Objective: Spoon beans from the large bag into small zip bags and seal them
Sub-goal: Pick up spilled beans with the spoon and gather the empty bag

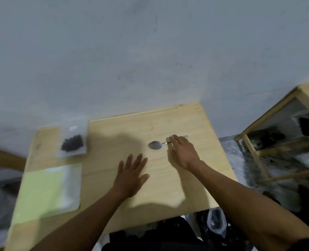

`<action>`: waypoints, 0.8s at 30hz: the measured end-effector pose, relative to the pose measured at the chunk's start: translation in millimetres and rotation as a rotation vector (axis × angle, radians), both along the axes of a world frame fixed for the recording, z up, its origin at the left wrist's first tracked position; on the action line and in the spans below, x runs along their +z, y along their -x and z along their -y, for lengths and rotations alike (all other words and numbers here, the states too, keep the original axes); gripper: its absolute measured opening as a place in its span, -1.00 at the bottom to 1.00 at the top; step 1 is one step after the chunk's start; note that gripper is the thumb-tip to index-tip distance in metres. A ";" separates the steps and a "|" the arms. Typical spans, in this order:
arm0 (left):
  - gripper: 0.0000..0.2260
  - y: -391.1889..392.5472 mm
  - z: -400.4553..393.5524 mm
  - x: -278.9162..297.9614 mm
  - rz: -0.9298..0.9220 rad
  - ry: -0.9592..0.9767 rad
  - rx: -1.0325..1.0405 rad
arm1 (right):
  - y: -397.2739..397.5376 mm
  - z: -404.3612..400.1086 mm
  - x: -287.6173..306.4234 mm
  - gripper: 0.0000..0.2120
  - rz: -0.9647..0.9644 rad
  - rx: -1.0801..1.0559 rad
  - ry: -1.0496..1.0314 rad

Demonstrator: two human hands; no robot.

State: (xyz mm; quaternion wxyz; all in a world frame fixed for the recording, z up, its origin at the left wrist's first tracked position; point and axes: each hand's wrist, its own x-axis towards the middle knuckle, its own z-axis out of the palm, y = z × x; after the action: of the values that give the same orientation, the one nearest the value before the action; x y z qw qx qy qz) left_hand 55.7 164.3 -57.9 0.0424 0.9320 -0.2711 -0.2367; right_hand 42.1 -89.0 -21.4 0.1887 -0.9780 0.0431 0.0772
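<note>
While the right hand [183, 153] lies over the handle of the flat-lying grey metal spoon [156, 144], fingers reaching across it, whether they have closed on it I cannot tell; the left hand [131, 173] rests spread and flat on the pale wooden table [168, 124], holding nothing. A thin handle lying flush on wood is hard to pinch, so the spoon could skid toward the right edge or spin out from under the fingertips. The small clear zip bag holding dark beans [73, 142] sits at the far left, overlapping the table's back edge; a careless sweep could tip it off behind. Nearer on the left lies a flat pale green packet under clear plastic [46, 192]. Between the hands and toward the far edge the wood offers working room. A crumpled clear plastic bag [216, 221] below the near edge may be the large one; I cannot confirm it.
</note>
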 end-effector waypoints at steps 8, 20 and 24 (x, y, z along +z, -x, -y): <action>-0.31 -30.4 -14.5 0.4 -0.043 -0.055 0.385 | -27.4 -6.5 -5.0 -0.67 -0.057 0.068 0.184; -0.22 -30.3 -17.4 -9.9 -0.052 -0.051 0.397 | -77.8 12.0 14.7 -0.81 -0.222 -0.267 -0.131; -0.22 -32.0 -15.4 -2.6 -0.077 -0.070 0.381 | -106.1 19.2 21.2 -0.86 -0.172 -0.639 -0.396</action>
State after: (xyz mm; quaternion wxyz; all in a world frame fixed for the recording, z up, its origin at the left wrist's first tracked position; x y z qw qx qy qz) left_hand 87.7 179.7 -60.5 0.0645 0.9577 -0.0797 -0.2689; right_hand 148.2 -108.2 -0.1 0.3841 -0.8499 0.3456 0.1033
